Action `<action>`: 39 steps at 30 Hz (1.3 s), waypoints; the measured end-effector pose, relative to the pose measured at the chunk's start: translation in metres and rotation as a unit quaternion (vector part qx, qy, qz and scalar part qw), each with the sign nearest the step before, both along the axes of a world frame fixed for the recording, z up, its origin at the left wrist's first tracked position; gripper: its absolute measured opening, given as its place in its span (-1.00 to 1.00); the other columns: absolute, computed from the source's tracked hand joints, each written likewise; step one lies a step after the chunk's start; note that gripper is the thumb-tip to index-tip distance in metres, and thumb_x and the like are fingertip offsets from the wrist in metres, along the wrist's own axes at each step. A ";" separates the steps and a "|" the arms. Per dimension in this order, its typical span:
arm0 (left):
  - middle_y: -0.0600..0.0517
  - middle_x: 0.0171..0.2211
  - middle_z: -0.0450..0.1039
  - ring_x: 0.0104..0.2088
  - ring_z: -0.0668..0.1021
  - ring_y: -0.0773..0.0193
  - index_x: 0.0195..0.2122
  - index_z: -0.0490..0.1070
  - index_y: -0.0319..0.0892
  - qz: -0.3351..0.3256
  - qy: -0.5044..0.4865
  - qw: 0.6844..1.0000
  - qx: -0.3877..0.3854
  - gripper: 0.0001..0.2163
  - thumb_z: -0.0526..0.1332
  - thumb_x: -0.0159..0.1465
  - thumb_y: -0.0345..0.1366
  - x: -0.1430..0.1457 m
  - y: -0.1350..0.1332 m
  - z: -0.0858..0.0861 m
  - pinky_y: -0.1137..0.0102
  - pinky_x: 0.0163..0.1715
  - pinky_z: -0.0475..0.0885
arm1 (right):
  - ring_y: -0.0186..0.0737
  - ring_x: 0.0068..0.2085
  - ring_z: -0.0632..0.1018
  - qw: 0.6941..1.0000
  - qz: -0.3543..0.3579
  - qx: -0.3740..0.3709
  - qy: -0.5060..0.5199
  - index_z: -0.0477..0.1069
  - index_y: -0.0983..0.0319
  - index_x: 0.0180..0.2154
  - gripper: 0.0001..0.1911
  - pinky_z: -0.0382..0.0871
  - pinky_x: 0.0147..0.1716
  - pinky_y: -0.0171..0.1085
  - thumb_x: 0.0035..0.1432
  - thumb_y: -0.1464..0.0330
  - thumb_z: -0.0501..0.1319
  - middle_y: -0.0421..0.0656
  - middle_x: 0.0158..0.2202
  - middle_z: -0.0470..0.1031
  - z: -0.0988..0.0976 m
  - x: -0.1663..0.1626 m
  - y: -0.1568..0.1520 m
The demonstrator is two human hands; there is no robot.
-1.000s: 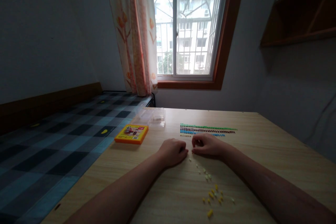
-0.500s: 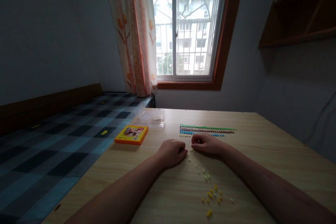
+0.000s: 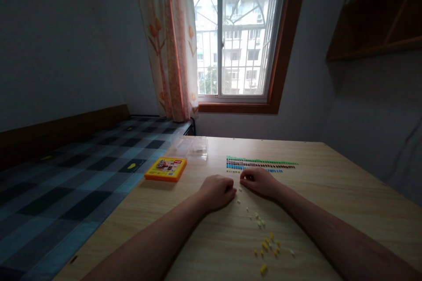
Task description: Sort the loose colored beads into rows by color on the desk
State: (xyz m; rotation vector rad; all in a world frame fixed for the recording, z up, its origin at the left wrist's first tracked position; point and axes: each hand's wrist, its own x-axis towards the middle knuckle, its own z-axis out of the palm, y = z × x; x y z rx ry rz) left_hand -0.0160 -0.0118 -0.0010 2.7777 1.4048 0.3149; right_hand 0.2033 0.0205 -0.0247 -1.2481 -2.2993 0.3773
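Observation:
Both my forearms rest on a wooden table [image 3: 329, 193]. My left hand [image 3: 216, 191] lies curled into a loose fist, knuckles up, with whatever is in it hidden. Just to its right, my right hand [image 3: 259, 181] has its fingers pinched together near a tiny pale bead [image 3: 239, 189] on the table. Beyond the hands lie tidy rows of small beads [image 3: 259, 163] in green, dark and blue. Nearer to me, several loose yellow and pale beads [image 3: 267, 243] are scattered on the wood.
A flat yellow-orange box [image 3: 165, 169] lies at the table's left edge, with a clear plastic box [image 3: 195, 145] behind it. A bed with a checked cover [image 3: 75, 175] adjoins the table on the left. A window and curtain are behind; a wooden shelf [image 3: 376, 22] hangs upper right.
My right hand has drawn slightly away from me, toward the bead rows, leaving a small pale bead on the table between the hands. My left hand has stayed put.

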 end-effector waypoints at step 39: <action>-0.02 -0.39 0.55 -0.35 0.54 0.19 -0.42 0.48 -0.12 0.003 0.004 1.000 -0.004 -0.76 0.12 0.25 -0.14 0.006 -0.002 0.000 0.37 -0.42 0.25 | -0.25 -0.40 0.48 0.995 -0.088 0.041 -0.024 0.54 0.12 -0.26 -0.80 0.17 -0.41 -0.33 0.17 0.29 0.14 -0.21 -0.44 0.54 -0.003 0.000 -0.002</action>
